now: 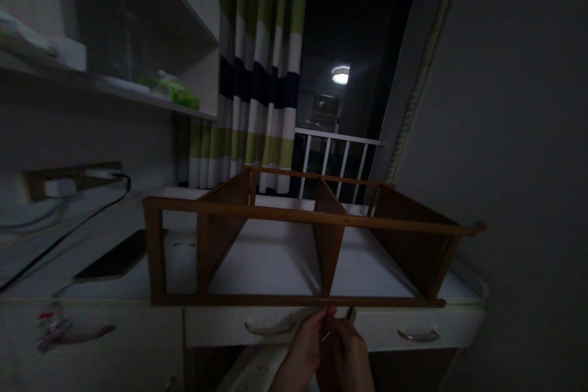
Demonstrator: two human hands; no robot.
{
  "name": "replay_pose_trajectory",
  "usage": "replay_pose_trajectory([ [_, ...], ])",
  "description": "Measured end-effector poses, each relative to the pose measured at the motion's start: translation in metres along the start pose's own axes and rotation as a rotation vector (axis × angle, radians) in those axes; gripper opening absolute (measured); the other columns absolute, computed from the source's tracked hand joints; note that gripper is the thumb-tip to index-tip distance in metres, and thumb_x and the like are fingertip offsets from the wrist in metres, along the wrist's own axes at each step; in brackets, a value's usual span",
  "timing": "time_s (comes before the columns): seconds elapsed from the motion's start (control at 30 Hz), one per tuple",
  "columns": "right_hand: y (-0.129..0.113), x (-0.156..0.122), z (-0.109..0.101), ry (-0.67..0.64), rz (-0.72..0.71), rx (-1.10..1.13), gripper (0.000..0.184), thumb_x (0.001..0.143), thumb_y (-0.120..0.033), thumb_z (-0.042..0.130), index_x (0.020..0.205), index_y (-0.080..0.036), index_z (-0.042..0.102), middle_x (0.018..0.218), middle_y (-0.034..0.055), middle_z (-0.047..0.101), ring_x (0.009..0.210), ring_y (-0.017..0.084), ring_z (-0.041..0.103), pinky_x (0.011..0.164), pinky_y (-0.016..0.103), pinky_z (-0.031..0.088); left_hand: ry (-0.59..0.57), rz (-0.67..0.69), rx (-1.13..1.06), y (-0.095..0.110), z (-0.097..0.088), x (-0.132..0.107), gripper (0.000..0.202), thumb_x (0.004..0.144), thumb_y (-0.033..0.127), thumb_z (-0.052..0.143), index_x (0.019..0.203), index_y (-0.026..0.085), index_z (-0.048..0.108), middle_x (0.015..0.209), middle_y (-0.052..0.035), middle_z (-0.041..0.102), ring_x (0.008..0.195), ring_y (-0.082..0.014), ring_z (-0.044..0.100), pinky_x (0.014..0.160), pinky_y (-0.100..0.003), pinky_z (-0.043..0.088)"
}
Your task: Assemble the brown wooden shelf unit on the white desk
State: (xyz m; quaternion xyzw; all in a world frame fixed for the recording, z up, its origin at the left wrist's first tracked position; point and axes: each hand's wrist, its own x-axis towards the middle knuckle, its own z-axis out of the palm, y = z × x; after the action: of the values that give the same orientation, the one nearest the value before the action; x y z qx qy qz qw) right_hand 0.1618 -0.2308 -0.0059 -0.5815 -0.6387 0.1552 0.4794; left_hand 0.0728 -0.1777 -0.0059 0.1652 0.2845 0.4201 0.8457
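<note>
A brown wooden shelf rack (275, 215) lies on its side along the white desk (271, 257), its panels standing upright between the long rails. Just below the rack's front rail, in front of the drawers, my left hand (307, 343) and my right hand (348, 346) meet with fingers pinched together. Something small and thin shows between the fingertips, but it is too dark and small to name. Whether the fingertips touch the rail, I cannot tell.
On the desk's left lies a dark phone (113, 256) near a cable and a power strip (73, 179). White drawers with a metal handle (418, 335) run below the desk top. A wall shelf (151, 89) overhangs at left; a striped curtain (257, 73) hangs by the window.
</note>
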Motion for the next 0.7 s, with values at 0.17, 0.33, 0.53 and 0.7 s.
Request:
replay_pose_trajectory([
  [0.17, -0.003, 0.001, 0.001, 0.029, -0.012, 0.029, 0.035, 0.067, -0.012, 0.041, 0.092, -0.019, 0.065, 0.079, 0.0065, 0.062, 0.072, 0.017, 0.058, 0.064, 0.025, 0.045, -0.001, -0.005, -0.028, -0.001, 0.0, 0.003, 0.01, 0.071, 0.014, 0.055, 0.067, 0.011, 0.063, 0.063, -0.0027, 0.064, 0.06, -0.0117, 0.058, 0.063, -0.022, 0.04],
  [0.33, -0.005, -0.001, 0.0, 0.024, 0.009, -0.018, 0.034, 0.069, -0.012, 0.041, 0.092, -0.016, 0.064, 0.081, 0.0079, 0.062, 0.075, 0.017, 0.058, 0.068, 0.026, 0.044, -0.016, -0.033, -0.045, -0.001, 0.001, 0.001, 0.011, 0.073, 0.015, 0.054, 0.069, 0.01, 0.063, 0.063, -0.003, 0.065, 0.058, -0.011, 0.057, 0.062, -0.021, 0.04],
  [0.53, 0.003, -0.002, -0.001, 0.01, -0.019, -0.011, 0.031, 0.07, -0.012, 0.04, 0.09, -0.015, 0.063, 0.081, 0.0075, 0.061, 0.076, 0.016, 0.057, 0.068, 0.023, 0.044, 0.011, -0.011, -0.066, -0.003, 0.003, -0.002, 0.007, 0.071, 0.014, 0.057, 0.069, 0.011, 0.062, 0.067, -0.0031, 0.065, 0.06, -0.0112, 0.058, 0.063, -0.022, 0.041],
  [0.7, 0.013, -0.001, 0.0, -0.002, -0.082, -0.022, 0.033, 0.069, -0.011, 0.041, 0.094, -0.017, 0.062, 0.085, 0.007, 0.06, 0.077, 0.016, 0.057, 0.069, 0.023, 0.045, 0.017, -0.022, -0.102, -0.004, 0.004, -0.001, 0.01, 0.074, 0.015, 0.055, 0.066, 0.011, 0.061, 0.062, -0.0026, 0.063, 0.058, -0.011, 0.057, 0.061, -0.021, 0.041],
])
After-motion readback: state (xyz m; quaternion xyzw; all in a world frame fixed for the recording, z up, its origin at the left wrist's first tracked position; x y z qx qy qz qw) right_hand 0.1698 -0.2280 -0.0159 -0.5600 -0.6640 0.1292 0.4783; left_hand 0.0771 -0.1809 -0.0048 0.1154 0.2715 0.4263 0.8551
